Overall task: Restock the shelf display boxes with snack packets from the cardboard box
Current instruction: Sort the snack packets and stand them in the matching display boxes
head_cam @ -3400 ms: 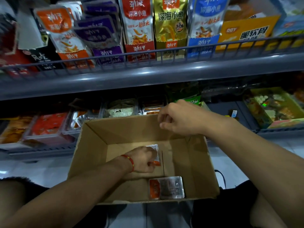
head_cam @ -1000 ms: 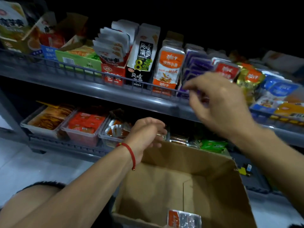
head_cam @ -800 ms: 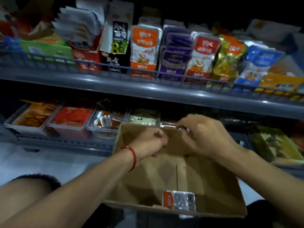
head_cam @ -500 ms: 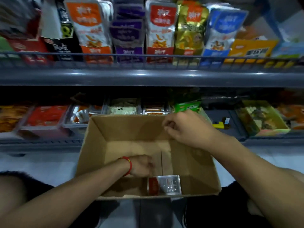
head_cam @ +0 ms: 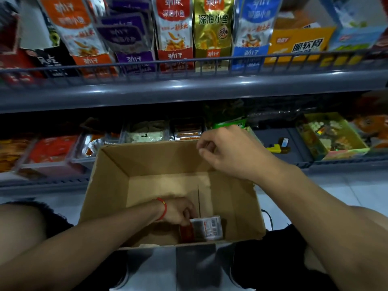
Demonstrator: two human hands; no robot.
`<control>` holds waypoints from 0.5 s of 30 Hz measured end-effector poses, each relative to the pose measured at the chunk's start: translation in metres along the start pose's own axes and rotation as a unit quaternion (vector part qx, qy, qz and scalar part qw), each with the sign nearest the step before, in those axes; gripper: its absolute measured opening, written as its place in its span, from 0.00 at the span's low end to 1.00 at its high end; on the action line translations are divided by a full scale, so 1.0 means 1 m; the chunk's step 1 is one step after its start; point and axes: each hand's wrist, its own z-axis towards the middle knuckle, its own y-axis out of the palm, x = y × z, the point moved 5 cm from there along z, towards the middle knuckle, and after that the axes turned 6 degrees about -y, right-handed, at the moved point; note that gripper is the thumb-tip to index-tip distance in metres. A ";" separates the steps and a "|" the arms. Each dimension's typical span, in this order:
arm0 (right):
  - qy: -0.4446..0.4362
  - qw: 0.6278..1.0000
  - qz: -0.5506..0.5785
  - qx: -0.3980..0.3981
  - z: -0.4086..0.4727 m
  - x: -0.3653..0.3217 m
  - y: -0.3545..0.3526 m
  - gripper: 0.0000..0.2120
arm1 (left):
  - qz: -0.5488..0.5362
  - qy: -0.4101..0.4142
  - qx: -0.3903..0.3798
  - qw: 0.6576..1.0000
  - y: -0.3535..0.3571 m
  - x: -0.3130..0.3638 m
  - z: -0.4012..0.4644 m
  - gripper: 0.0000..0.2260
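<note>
Head view: the open brown cardboard box [head_cam: 147, 164] sits below the grey shelf, its far rim gripped by the curled right hand [head_cam: 228, 152]. Half a second ago the left hand [head_cam: 178, 213] hovered beside the last silver-and-red snack packet [head_cam: 206, 227] on the box floor; now its fingers pinch the packet's red end, so probably one lift remains.

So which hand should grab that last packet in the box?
The left hand. It is already down inside the box, its fingers touching the packet on the bottom. The right hand is up at the box's far rim, away from the packet, fingers curled there.
</note>
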 end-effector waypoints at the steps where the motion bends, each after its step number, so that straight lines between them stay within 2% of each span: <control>1: 0.002 1.000 0.000 -0.001 0.000 0.001 0.000 0.06 | 0.010 0.011 0.000 1.000 -0.001 0.007 -0.006 0.08; 4: 0.004 1.000 -0.002 -0.011 0.001 0.003 0.004 0.07 | -0.003 0.061 0.046 0.997 -0.021 0.031 -0.023 0.06; 7: 0.021 0.999 -0.012 -0.041 0.003 0.011 0.009 0.07 | -0.059 0.124 0.152 0.979 -0.067 0.049 -0.044 0.07; 9: 0.047 0.997 -0.003 -0.059 0.006 0.018 0.012 0.08 | -0.121 0.191 0.226 0.947 -0.101 0.059 -0.068 0.09; 11: 0.085 0.992 0.017 -0.087 0.010 0.023 0.018 0.11 | -0.200 0.236 0.267 0.913 -0.124 0.064 -0.092 0.11; 13: 0.154 0.975 0.134 -0.090 0.013 0.023 0.023 0.14 | -0.253 0.275 0.292 0.880 -0.140 0.072 -0.118 0.10; 15: 0.213 0.921 0.317 -0.074 0.012 0.014 0.024 0.14 | -0.287 0.294 0.312 0.857 -0.150 0.076 -0.141 0.09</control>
